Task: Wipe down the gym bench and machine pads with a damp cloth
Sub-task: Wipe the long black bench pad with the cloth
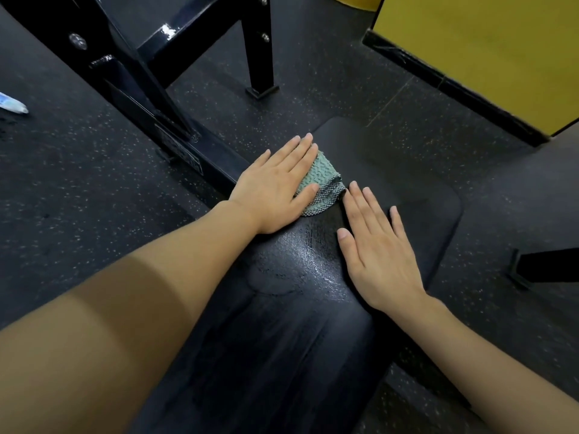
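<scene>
My left hand (275, 186) lies flat, fingers straight, pressing the folded teal waffle-weave cloth (324, 178) onto the black padded worktop (407, 183), while my right hand (377, 250) rests flat and empty on the wet-streaked padding just beside it.

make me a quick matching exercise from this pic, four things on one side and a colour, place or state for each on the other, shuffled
Things:
1 cloth
2 right hand
3 panel at top right
4 bench pad

Matches:
A yellow
B black with a wet sheen
C teal, pressed under the left hand
D lying flat on bare padding

Pairs: 1-C, 2-D, 3-A, 4-B
</scene>
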Demonstrator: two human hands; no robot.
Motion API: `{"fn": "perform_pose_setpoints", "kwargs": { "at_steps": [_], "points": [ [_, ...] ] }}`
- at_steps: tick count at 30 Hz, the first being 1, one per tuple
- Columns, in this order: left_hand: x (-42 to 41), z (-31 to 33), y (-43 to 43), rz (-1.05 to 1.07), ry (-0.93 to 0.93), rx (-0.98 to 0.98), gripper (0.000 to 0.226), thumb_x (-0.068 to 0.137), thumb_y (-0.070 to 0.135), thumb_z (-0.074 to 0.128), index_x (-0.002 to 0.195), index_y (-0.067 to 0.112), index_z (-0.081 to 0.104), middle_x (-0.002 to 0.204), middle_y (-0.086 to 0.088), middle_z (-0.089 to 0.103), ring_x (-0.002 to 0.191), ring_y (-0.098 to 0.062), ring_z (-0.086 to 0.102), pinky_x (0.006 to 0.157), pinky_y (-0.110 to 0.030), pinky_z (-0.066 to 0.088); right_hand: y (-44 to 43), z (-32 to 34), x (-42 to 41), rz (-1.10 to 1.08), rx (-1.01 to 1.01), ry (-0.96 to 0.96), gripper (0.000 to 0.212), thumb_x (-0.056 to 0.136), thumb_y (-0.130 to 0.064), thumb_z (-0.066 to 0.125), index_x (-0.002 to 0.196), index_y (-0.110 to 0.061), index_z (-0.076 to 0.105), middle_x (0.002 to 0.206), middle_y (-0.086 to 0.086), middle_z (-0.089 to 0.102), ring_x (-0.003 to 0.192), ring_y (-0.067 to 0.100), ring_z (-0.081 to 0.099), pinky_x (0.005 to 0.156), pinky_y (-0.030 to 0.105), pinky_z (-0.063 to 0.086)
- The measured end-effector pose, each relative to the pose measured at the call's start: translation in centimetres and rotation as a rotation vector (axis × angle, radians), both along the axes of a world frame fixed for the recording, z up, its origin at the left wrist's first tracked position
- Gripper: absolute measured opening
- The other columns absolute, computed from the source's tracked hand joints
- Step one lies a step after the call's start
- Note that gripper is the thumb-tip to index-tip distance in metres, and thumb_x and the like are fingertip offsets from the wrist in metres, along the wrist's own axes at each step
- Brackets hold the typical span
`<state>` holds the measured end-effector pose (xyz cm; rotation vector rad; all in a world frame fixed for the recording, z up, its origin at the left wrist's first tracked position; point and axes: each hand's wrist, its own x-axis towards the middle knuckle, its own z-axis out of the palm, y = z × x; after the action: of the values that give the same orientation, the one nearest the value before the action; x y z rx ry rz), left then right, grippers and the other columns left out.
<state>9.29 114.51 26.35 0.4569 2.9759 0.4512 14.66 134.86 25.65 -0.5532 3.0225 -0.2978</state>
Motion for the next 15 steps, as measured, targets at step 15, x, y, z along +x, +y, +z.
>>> {"fn": "perform_pose_setpoints", "kwargs": {
  "at_steps": [15],
  "points": [
    [5.6,-0.1,-2.7,-0.059,0.02,0.03,0.077,0.093,0.057,0.006,0.16,0.019,0.001,0.166,0.007,-0.006,0.152,-0.008,-0.009,0.122,-0.037,-0.005,0.2,0.2,0.0,0.01,-0.026,-0.028,0.062,0.1,-0.042,0.013,0.159,-0.022,0.014,0.166,-0.01,0.007,0.151,0.005,-0.001,0.123,0.037,0.0]
  ]
}}
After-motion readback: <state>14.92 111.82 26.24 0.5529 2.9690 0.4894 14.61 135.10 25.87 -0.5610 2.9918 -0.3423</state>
